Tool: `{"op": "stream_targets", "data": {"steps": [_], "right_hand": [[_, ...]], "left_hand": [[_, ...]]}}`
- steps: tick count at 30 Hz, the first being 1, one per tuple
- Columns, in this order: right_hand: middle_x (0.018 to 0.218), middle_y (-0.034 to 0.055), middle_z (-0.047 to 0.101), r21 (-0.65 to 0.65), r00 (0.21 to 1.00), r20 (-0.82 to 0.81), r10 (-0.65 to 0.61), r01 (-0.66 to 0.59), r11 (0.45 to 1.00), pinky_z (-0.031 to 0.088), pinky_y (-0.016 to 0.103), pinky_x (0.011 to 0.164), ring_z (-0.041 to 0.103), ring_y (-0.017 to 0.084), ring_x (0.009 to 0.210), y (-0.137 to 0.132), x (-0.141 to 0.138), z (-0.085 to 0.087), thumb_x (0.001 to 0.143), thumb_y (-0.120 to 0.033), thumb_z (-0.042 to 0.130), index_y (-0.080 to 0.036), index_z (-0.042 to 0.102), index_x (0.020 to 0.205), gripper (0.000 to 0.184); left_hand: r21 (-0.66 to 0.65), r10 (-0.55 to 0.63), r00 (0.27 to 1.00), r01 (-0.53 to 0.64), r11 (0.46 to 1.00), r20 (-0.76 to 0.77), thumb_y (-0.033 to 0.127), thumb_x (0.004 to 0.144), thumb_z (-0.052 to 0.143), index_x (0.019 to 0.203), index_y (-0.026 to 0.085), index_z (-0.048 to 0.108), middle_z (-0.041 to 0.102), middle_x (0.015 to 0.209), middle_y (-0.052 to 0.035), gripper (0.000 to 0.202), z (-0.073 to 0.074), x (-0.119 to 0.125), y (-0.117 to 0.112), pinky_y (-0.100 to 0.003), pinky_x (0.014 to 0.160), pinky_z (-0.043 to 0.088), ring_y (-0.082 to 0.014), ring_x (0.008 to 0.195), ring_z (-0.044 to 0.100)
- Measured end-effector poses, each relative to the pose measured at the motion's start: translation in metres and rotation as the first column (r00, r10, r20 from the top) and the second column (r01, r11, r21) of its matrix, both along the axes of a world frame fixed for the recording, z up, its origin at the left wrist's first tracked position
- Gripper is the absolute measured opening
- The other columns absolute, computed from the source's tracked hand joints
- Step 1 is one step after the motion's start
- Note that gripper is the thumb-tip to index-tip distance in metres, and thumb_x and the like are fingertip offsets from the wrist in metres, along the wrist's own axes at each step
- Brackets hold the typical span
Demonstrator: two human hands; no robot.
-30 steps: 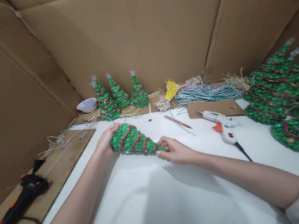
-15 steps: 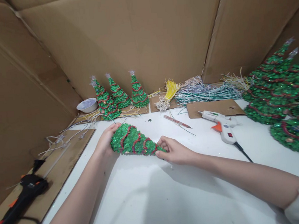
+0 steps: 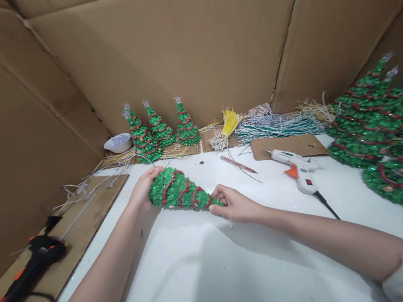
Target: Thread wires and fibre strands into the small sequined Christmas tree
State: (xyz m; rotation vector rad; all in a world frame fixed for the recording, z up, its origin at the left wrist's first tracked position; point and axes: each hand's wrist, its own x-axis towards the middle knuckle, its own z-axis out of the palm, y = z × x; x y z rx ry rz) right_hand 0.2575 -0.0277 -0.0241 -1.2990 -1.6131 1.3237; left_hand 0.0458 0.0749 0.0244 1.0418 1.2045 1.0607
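A small green Christmas tree ornament (image 3: pixel 181 191) with wavy red garlands lies on its side between my hands, its tip pointing right. My left hand (image 3: pixel 145 187) grips its wide base, with most of the fingers hidden behind it. The narrow tip is pinched between the thumb and fingers of my right hand (image 3: pixel 234 204). A thin wire (image 3: pixel 146 160) shows by my left fingertips; where it ends I cannot tell. Beyond my hands lie a pencil-like stick (image 3: pixel 239 164) and a white glue gun (image 3: pixel 296 168) with an orange trigger.
Several star-topped trees (image 3: pixel 187 126) stand at the back, near a white bowl (image 3: pixel 117 143). Bundles of yellow wires (image 3: pixel 230 122) and green wires (image 3: pixel 281 126) lie along the cardboard wall (image 3: pixel 163 50). Larger trees (image 3: pixel 372 115) crowd the right. A black glue gun (image 3: pixel 30 267) rests on cardboard at left.
Both hands keep the same hold on the tree, which has hardly moved. The view has shifted only slightly.
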Motion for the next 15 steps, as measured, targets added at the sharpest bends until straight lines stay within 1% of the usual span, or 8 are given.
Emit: {"op": "stream_targets", "data": {"steps": [5,7,10,13,15], "right_hand": [[0.072,-0.0028,0.049,0.031,0.999,0.026,0.019,-0.020,0.999,0.035,0.022,0.055,0.047,0.010,0.064,0.001,0.003,0.003,0.066,-0.023,0.061,-0.019,0.042,0.085,0.027],[0.075,-0.0017,0.051,0.031,1.000,0.026,0.013,-0.013,0.999,0.037,0.022,0.057,0.048,0.010,0.067,0.002,0.003,0.003,0.066,-0.020,0.061,-0.018,0.044,0.085,0.027],[0.079,0.0007,0.055,0.028,1.000,0.023,-0.002,0.002,1.000,0.040,0.023,0.060,0.052,0.011,0.069,0.004,0.003,0.006,0.067,-0.019,0.060,-0.017,0.046,0.087,0.025],[0.082,0.0029,0.058,0.033,0.999,0.040,-0.029,0.028,0.999,0.042,0.024,0.064,0.055,0.012,0.073,0.006,0.005,0.011,0.067,-0.018,0.060,-0.015,0.050,0.090,0.025],[0.082,0.0038,0.059,0.043,0.997,0.060,-0.047,0.045,0.998,0.043,0.026,0.067,0.056,0.014,0.076,0.008,0.007,0.016,0.066,-0.019,0.061,-0.015,0.053,0.091,0.026]], "left_hand": [[-0.011,0.031,1.000,-0.031,0.999,-0.005,0.023,0.062,0.061,0.068,0.015,0.058,0.055,0.059,0.0020,0.010,0.000,0.000,0.001,-0.019,0.048,0.040,-0.0105,0.050,0.051],[-0.013,0.045,0.999,-0.045,0.999,-0.005,0.022,0.061,0.060,0.070,0.015,0.059,0.057,0.060,0.0011,0.011,0.002,0.000,0.001,-0.020,0.049,0.041,-0.0115,0.052,0.052],[-0.008,0.056,0.998,-0.056,0.998,0.004,0.026,0.062,0.060,0.072,0.015,0.060,0.058,0.063,0.0001,0.014,0.005,-0.001,-0.001,-0.022,0.051,0.042,-0.0128,0.055,0.053],[0.025,0.076,0.997,-0.076,0.997,0.015,0.027,0.063,0.060,0.072,0.015,0.060,0.056,0.061,0.0005,0.015,0.007,-0.002,-0.005,-0.021,0.049,0.039,-0.0126,0.054,0.051],[0.072,0.106,0.994,-0.108,0.992,0.025,0.026,0.064,0.059,0.071,0.016,0.060,0.053,0.060,0.0014,0.013,0.008,-0.002,-0.008,-0.021,0.048,0.036,-0.0117,0.053,0.048]]}}
